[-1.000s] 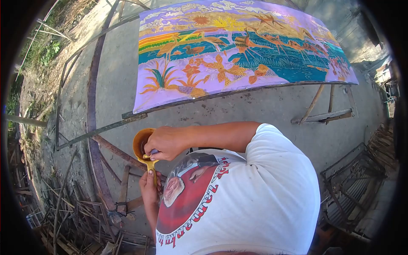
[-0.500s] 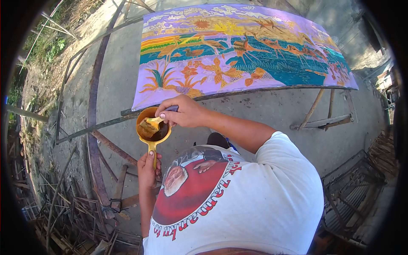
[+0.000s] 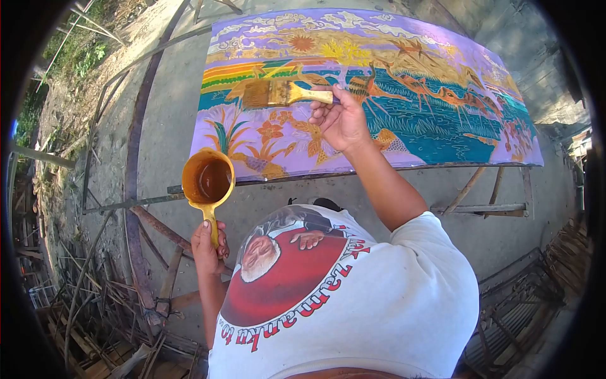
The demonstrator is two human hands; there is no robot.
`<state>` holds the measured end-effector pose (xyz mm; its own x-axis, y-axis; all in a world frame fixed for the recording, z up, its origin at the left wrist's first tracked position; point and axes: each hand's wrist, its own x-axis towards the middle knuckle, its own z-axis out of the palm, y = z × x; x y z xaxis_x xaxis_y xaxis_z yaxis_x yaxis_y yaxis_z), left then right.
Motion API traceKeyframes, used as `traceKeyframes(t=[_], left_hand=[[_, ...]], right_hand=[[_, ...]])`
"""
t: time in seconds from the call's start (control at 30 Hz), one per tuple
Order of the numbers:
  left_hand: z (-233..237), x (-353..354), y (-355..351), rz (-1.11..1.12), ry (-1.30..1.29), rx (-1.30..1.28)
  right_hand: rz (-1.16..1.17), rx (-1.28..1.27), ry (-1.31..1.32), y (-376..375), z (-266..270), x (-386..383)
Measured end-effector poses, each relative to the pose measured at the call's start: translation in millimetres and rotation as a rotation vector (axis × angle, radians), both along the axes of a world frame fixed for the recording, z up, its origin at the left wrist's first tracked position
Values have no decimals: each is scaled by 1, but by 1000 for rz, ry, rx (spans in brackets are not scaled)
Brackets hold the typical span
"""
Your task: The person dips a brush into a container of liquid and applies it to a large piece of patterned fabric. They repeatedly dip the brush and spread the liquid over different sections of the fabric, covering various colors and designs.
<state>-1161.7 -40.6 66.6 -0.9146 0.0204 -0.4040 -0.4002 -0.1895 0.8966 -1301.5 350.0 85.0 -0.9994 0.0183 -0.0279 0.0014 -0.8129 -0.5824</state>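
My right hand (image 3: 344, 120) grips the handle of a broad paintbrush (image 3: 271, 93), its wet brown bristles pointing left over the painted cloth (image 3: 435, 142). Whether the bristles touch the cloth cannot be told from here. The cloth is stretched flat, with birds, flowers, teal water, a rainbow and a purple sky. Lower left, my left hand (image 3: 210, 248) is wrapped round the handle of a yellow dipper (image 3: 187, 183). Brown liquid shows inside its bowl, which sits just off the cloth's near left corner.
A dark wooden frame rail (image 3: 416, 167) runs along the cloth's near edge, on wooden legs. Long poles (image 3: 134, 136) stand at left. Piled sticks (image 3: 82, 316) lie lower left, and more wood (image 3: 562, 259) lies at right on the grey ground.
My right hand has lifted the paintbrush out of the dipper and carried it up and right over the cloth. My left hand and the dipper have shifted slightly left.
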Motion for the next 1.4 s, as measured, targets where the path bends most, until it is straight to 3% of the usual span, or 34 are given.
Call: traceKeyframes(t=[0.27, 0.5, 0.7, 0.83, 1.17, 1.33, 1.4], left_hand=[[-5, 0, 16, 423, 50, 11], [-16, 12, 1, 722, 5, 20], [-29, 26, -18, 806, -10, 71], [-39, 37, -21, 833, -24, 101], [-36, 36, -13, 840, -70, 75], [-34, 37, -11, 816, -74, 78], [-33, 38, -12, 813, -82, 77]], right_hand=[[-422, 36, 42, 161, -10, -59], [-557, 65, -77, 202, -46, -105], [-591, 61, -71, 182, -68, -119], [-582, 226, -134, 153, -104, -142], [-455, 366, -325, 48, -155, -188], [-491, 397, -351, 48, -169, -200], [-624, 380, -403, 67, -176, -196]])
